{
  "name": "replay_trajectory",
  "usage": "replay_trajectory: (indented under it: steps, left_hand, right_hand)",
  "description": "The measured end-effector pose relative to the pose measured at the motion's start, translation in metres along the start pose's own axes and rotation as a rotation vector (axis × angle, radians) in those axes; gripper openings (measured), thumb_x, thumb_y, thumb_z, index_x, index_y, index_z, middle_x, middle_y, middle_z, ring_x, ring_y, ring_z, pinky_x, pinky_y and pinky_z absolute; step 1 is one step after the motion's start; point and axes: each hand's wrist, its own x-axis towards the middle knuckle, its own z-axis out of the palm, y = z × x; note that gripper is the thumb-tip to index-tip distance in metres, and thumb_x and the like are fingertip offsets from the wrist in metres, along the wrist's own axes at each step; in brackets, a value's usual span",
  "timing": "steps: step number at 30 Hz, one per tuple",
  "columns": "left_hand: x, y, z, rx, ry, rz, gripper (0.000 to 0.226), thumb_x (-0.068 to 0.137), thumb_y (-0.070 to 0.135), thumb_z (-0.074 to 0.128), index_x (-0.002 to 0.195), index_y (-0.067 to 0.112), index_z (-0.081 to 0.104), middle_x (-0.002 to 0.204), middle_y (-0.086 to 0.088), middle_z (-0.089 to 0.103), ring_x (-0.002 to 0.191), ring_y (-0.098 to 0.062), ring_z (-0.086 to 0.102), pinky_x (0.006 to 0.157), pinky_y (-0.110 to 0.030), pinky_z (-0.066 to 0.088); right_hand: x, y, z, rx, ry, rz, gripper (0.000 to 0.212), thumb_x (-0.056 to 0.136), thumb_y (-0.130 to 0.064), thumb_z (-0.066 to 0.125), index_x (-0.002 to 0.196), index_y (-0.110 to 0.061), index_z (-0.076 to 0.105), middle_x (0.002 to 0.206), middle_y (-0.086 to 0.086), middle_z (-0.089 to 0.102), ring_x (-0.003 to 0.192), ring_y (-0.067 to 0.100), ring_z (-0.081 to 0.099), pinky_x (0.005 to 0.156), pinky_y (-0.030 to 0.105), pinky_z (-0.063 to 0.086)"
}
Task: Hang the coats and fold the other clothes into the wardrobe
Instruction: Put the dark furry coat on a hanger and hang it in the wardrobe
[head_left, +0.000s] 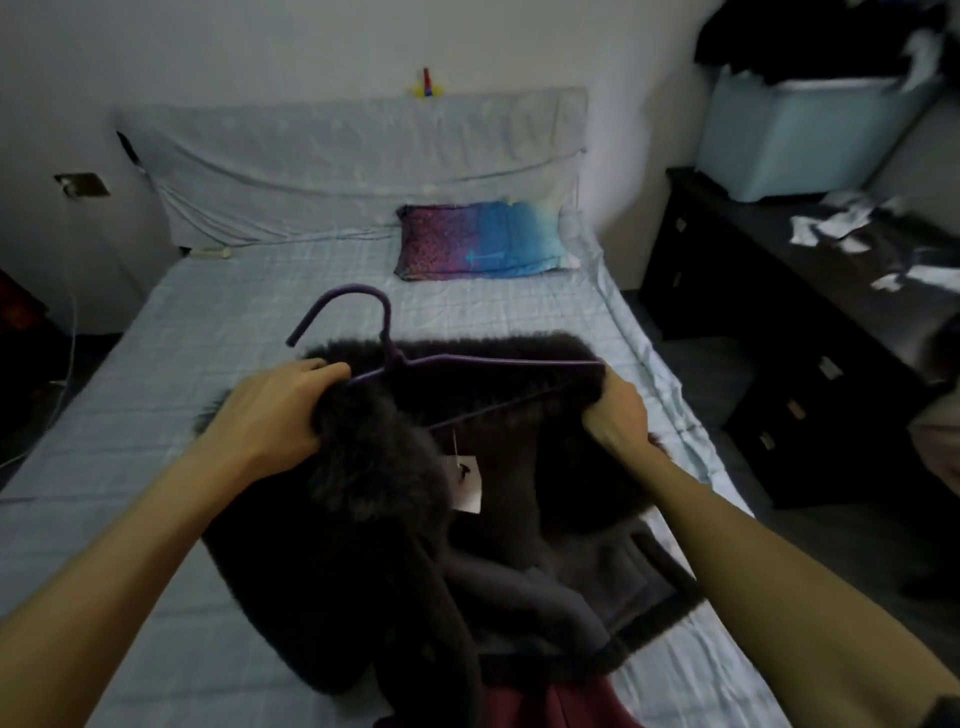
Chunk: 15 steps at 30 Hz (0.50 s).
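A dark furry coat (374, 530) lies spread on the bed (156, 415), lining up, with a white tag (466, 483) near its collar. A purple hanger (387, 332) sits inside the collar, its hook pointing away from me. My left hand (275, 410) grips the coat's left shoulder over the hanger's left end. My right hand (618, 410) grips the coat's right shoulder at the hanger's right end. A dark red garment (519, 706) shows at the bottom edge, under the coat.
A colourful pillow (483, 241) lies at the head of the bed. To the right stands a dark dresser (779, 338) with a pale blue bin (789, 140) of clothes and white scraps on top. A narrow floor strip runs between bed and dresser.
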Motion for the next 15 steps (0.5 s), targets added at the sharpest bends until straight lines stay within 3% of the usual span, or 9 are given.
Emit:
replay_trajectory:
  steps: [3,7,11,15]
  left_hand:
    - [-0.005,-0.002,-0.016,0.046,-0.002,-0.067,0.043,0.069,0.017,0.069,0.111,0.018,0.063,0.101,-0.007,0.063,0.086,-0.036,0.064,0.064,-0.043,0.053]
    - [-0.011,0.004,-0.044,0.048,0.012,-0.147,0.040,0.071,0.017,0.071,0.111,0.020,0.065,0.111,-0.007,0.062,0.099,-0.036,0.060,0.069,-0.045,0.052]
    - [-0.002,0.011,-0.087,0.087,-0.086,-0.230,0.039,0.068,0.013,0.067,0.106,0.021,0.067,0.092,-0.010,0.067,0.082,-0.031,0.062,0.065,-0.035,0.051]
    - [0.008,0.036,-0.125,0.266,-0.201,-0.298,0.027,0.076,0.018,0.064,0.103,0.017,0.062,0.092,-0.007,0.062,0.084,-0.026,0.062,0.061,-0.028,0.043]
  right_hand:
    - [0.001,-0.029,-0.042,-0.051,0.040,-0.051,0.043,0.085,-0.019,0.050,0.127,-0.028,0.050,0.112,0.011,0.064,0.102,0.033,0.060,0.088,0.041,0.048]
    - [-0.006,-0.074,-0.100,-0.069,0.205,-0.183,0.044,0.082,-0.013,0.047,0.122,-0.030,0.057,0.114,0.012,0.066,0.104,0.037,0.059,0.087,0.042,0.049]
    - [-0.010,-0.115,-0.156,-0.142,0.298,-0.219,0.047,0.076,-0.009,0.051,0.117,-0.029,0.062,0.112,0.008,0.066,0.102,0.035,0.060,0.085,0.040,0.049]
    - [-0.018,-0.145,-0.202,-0.151,0.393,-0.289,0.045,0.073,-0.010,0.052,0.112,-0.028,0.065,0.107,0.006,0.068,0.101,0.031,0.062,0.080,0.036,0.047]
